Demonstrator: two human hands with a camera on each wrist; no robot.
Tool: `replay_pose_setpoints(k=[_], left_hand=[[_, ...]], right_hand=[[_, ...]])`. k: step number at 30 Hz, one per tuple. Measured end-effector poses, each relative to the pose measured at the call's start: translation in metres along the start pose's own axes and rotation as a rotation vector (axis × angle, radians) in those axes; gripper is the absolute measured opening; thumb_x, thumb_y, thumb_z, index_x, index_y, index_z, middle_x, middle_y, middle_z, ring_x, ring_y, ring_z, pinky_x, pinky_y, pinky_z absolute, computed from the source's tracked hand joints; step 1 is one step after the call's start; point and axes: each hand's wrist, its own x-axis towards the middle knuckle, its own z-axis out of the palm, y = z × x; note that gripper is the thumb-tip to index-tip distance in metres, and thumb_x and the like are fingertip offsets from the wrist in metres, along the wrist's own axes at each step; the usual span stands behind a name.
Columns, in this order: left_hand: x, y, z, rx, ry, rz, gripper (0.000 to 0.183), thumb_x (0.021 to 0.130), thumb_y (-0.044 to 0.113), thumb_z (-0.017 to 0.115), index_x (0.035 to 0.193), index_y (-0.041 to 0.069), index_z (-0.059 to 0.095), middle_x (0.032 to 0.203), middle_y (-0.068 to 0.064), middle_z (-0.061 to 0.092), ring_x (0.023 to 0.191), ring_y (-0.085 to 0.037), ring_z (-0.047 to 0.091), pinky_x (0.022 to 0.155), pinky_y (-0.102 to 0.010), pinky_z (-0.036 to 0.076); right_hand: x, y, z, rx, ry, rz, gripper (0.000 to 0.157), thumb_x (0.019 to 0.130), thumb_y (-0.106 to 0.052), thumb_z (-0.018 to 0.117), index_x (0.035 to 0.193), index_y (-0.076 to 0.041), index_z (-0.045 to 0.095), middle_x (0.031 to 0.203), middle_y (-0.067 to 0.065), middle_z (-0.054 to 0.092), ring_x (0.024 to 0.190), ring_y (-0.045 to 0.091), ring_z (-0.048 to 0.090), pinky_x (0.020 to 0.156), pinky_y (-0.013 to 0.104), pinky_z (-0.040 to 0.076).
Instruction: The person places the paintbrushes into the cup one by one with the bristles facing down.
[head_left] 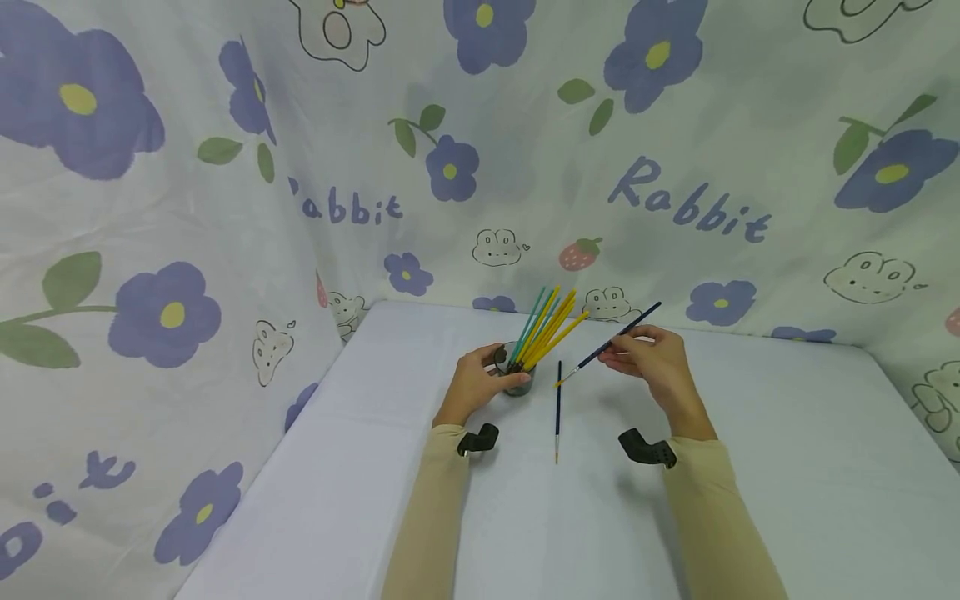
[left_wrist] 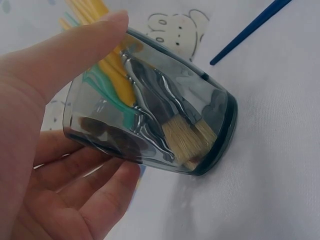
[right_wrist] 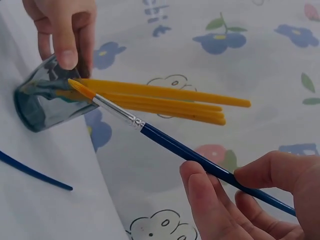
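Observation:
My left hand (head_left: 480,379) grips a clear bluish-grey cup (left_wrist: 200,85), thumb on the near side and fingers behind. Inside stand several paintbrushes with yellow handles (head_left: 551,333) and teal handles (head_left: 531,321), their bristles (left_wrist: 185,137) down at the bottom of the cup. In my right hand (head_left: 651,358) a dark blue paintbrush (right_wrist: 175,147) is pinched between thumb and fingers, its orange-yellow bristle tip pointing left and down toward the cup. Between the hands, a second dark blue paintbrush (head_left: 558,408) lies on the white table, bristles toward me.
A white cloth covers the table (head_left: 360,492). Behind it and along the left hangs a printed curtain (head_left: 517,183) with purple flowers, rabbits and lettering. Each sleeve bears a black wrist mount (head_left: 647,450).

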Motion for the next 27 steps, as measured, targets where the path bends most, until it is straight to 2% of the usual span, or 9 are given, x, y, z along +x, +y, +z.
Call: replay_pose_setpoints(k=[10,21,27], left_hand=[[0.0,0.0,0.0,-0.001,0.001,0.006,0.094,0.068,0.053,0.086,0.144,0.011,0.05,0.136,-0.009,0.06,0.127,-0.022,0.058,0.103,-0.034,0.056],[0.0,0.0,0.0,-0.012,0.0,0.011,0.094,0.069,0.052,0.086,0.144,0.01,0.05,0.136,-0.008,0.06,0.127,-0.022,0.057,0.103,-0.035,0.056],[0.0,0.0,-0.001,-0.01,0.001,0.01,0.094,0.069,0.051,0.086,0.144,0.01,0.05,0.136,-0.009,0.06,0.127,-0.023,0.057,0.103,-0.035,0.056]], right_hand=[[0.007,-0.012,0.01,0.05,0.016,-0.025,0.02,0.094,-0.012,0.064,0.106,-0.001,0.053,0.08,0.001,0.073,0.076,0.015,0.076,0.077,0.029,0.064],[0.008,-0.022,0.02,0.052,0.024,-0.044,0.03,0.095,-0.015,0.064,0.115,0.002,0.05,0.085,0.003,0.072,0.078,0.014,0.076,0.08,0.028,0.063],[0.01,-0.025,0.027,0.081,0.026,-0.048,0.024,0.095,-0.015,0.065,0.11,-0.001,0.052,0.082,0.001,0.073,0.076,0.015,0.076,0.078,0.029,0.063]])
